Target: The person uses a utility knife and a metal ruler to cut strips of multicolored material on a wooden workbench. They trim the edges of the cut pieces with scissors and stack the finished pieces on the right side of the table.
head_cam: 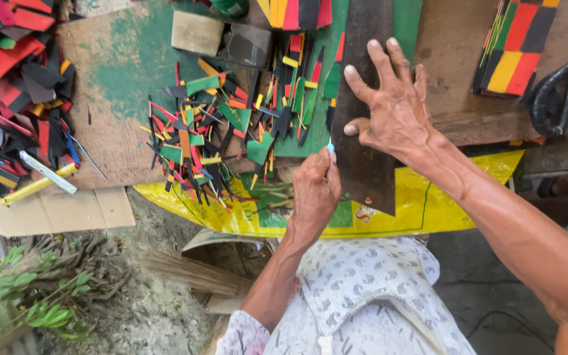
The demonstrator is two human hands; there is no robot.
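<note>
Nearest you, your patterned white garment (363, 289) fills the lower middle, with dry brush and green leaves (41, 309) on the ground to the near left. Just beyond, a yellow printed sheet (428, 204) hangs over the near edge of the table (468, 112).

Your left hand (315, 187) sits at that edge, its grip closed tight around a thin blade with a pale blue tip (331, 148), which points away from you and meets the left edge of a long dark strip (366, 131). That strip runs from the near edge straight to the far side. Your right hand (392, 105) lies flat on it, fingers spread wide, gripping nothing, only pressing down.

Left of the blade, a dense scatter of red, green, orange and black offcuts (225, 138) crowds right up to the strip's left side. Further left lies a worn green-stained board (119, 79), and past it a yellow-handled tool (37, 183) beside a heap of red and black scraps (14, 79).

On the far side stand a tan block (196, 33) and a dark block (248, 45). To the far right rests a stack of striped pieces (517, 43), with black looped handles (563, 95) at the right edge.
</note>
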